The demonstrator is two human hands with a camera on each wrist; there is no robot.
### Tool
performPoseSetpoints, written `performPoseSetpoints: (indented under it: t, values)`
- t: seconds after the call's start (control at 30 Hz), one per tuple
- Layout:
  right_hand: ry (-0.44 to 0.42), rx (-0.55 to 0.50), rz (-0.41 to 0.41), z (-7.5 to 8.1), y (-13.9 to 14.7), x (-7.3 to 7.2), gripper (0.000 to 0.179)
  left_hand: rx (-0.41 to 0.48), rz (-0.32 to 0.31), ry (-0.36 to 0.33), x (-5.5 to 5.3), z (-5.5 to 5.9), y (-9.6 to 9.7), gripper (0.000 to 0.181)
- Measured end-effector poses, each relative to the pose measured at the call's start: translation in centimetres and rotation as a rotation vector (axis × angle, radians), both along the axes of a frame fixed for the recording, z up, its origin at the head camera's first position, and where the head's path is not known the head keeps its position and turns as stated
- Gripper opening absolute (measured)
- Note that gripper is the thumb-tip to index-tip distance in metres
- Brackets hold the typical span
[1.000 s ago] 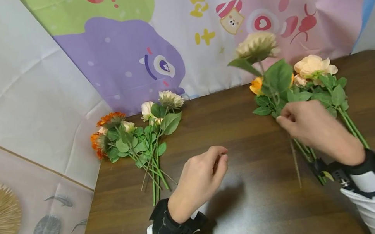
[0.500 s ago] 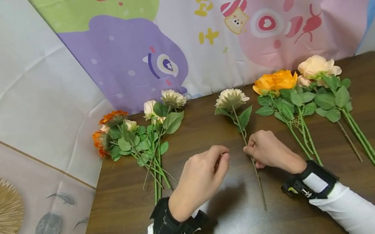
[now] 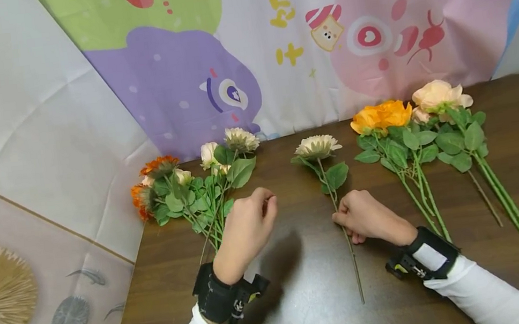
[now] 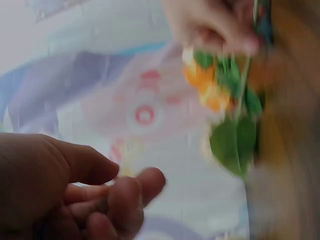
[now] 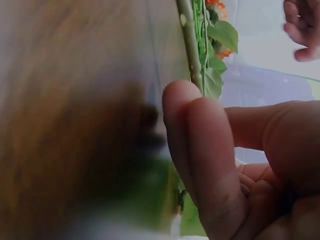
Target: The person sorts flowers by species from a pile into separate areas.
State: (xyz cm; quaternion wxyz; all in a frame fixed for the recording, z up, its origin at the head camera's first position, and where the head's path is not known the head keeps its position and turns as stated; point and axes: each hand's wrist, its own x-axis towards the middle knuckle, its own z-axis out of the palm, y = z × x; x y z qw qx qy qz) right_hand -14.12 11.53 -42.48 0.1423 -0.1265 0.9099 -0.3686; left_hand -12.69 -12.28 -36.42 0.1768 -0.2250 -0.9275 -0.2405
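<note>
My right hand [image 3: 371, 218] pinches the thin brown stem of a cream flower [image 3: 318, 146], a many-petalled bloom with broad green leaves. The bloom points to the back of the table and the stem's end to the front. In the right wrist view, thumb and fingers [image 5: 210, 145] meet at the stem [image 5: 189, 35]. My left hand [image 3: 246, 231] hovers left of it with loosely curled fingers, holding nothing; its shadow falls on the table. Partly behind the left hand lies a left-hand bunch [image 3: 176, 196] of orange, pale pink and cream flowers, its lower stems mostly hidden.
On the right of the brown table [image 3: 315, 295] lie orange flowers [image 3: 382, 116] with long green stems. Beside them are pale peach flowers [image 3: 441, 95], their stems slanting to the front right. A printed cartoon cloth [image 3: 289, 88] hangs along the back edge.
My right hand brought the cream flower from the right-hand flowers to the middle of the table, then slightly nearer me. My left hand moved left, towards the left-hand bunch.
</note>
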Motion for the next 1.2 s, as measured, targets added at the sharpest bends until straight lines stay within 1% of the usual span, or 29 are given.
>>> performPoseSetpoints:
  t: [0.17,0.23,0.3,0.4,0.47,0.53,0.63,0.77,0.83,1.0,1.2]
  values:
    - [0.014,0.020,0.004,0.2,0.3,0.0,0.034,-0.043,0.167,-0.104,-1.9,-0.3,-3.2,0.015]
    - [0.014,0.028,0.003,0.1,0.4,0.0,0.032,-0.066,0.229,-0.148,-2.6,-0.6,-4.3,0.021]
    - [0.012,0.032,0.003,0.0,0.5,0.0,0.030,-0.089,0.275,-0.192,-3.1,-1.0,-5.3,0.030]
    - [0.001,0.035,0.004,-0.2,0.4,0.1,0.027,-0.122,0.330,-0.272,-3.5,-1.5,-6.3,0.036]
    - [-0.001,0.032,0.008,-0.3,0.3,0.1,0.027,-0.150,0.361,-0.324,-3.7,-1.9,-6.8,0.035]
    - [0.001,0.034,0.009,-0.2,0.3,0.1,0.026,-0.183,0.392,-0.367,-3.9,-2.4,-7.2,0.029]
    - [0.009,0.046,0.018,-0.1,0.3,0.0,0.027,-0.235,0.424,-0.403,-4.1,-3.1,-7.8,0.027]
    - [0.033,0.068,0.043,0.2,0.4,0.0,0.030,-0.282,0.446,-0.419,-4.4,-3.7,-8.3,0.031]
    - [0.042,0.078,0.051,0.3,0.5,0.0,0.030,-0.294,0.458,-0.424,-4.5,-4.0,-8.4,0.028]
    - [0.062,0.105,0.046,0.6,0.7,0.1,0.028,-0.336,0.490,-0.436,-4.9,-4.2,-8.7,0.019]
    - [0.087,0.119,0.046,1.0,0.8,0.2,0.025,-0.375,0.498,-0.457,-5.1,-4.3,-8.9,0.022]
